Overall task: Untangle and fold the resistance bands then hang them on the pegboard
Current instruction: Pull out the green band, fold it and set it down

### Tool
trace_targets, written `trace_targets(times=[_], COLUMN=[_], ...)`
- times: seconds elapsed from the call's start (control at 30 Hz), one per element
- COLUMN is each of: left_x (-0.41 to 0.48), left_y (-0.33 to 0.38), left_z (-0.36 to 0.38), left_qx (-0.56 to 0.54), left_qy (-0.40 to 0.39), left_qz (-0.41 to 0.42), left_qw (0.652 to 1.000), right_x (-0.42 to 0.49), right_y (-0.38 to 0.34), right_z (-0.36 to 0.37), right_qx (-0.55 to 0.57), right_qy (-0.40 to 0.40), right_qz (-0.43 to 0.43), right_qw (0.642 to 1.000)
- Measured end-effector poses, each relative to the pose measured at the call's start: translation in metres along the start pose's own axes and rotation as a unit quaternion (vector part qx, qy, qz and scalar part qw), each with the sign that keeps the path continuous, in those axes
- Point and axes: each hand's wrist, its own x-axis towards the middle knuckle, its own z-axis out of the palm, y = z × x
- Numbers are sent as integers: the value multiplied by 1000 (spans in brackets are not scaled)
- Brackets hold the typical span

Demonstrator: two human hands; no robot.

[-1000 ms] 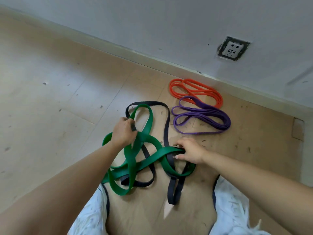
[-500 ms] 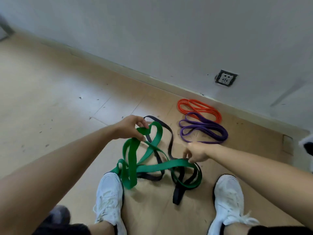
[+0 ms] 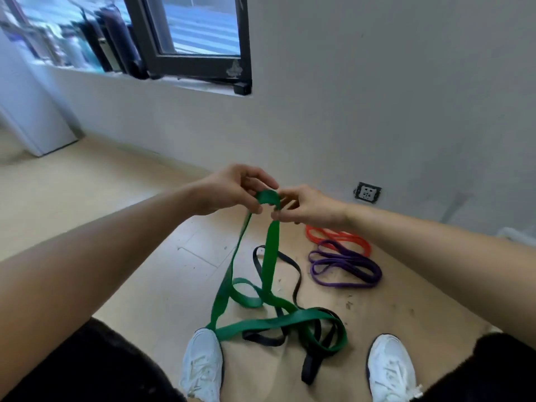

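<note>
Green band (image 3: 271, 248) is hanging below both grips, left hand (image 3: 232, 190) and right hand (image 3: 310, 207) pinching its top fold.

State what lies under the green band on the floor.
The black band passes under the green band at several crossings. Its covered stretches are hidden.

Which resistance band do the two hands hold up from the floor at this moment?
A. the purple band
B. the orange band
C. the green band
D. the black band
C: the left hand and the right hand both pinch the top loop of the green band, while the orange band, purple band and black band lie on the floor.
</note>
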Motion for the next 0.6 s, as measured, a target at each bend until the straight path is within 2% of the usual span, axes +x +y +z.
trace_targets(times=[0.2, 0.33, 0.43, 0.5, 0.6], left_x=[-18, -9, -3, 2, 13], left_y=[24, 54, 55, 45, 32], left_z=[-8, -8, -1, 9, 19], left_qx=[-60, -150, -159, -139, -102], left_qy=[74, 150, 181, 179, 132], left_qz=[71, 145, 159, 142, 108], left_qw=[993, 967, 957, 964, 980], right_x=[-12, -12, -13, -14, -16], right_y=[-51, -78, -88, -87, -81], right_z=[-28, -47, -55, -58, -66], right_qx=[72, 182, 242, 256, 274], right_qy=[67, 159, 193, 194, 185], right_qz=[-49, -94, -124, -132, -124], right_qw=[994, 966, 943, 938, 936])
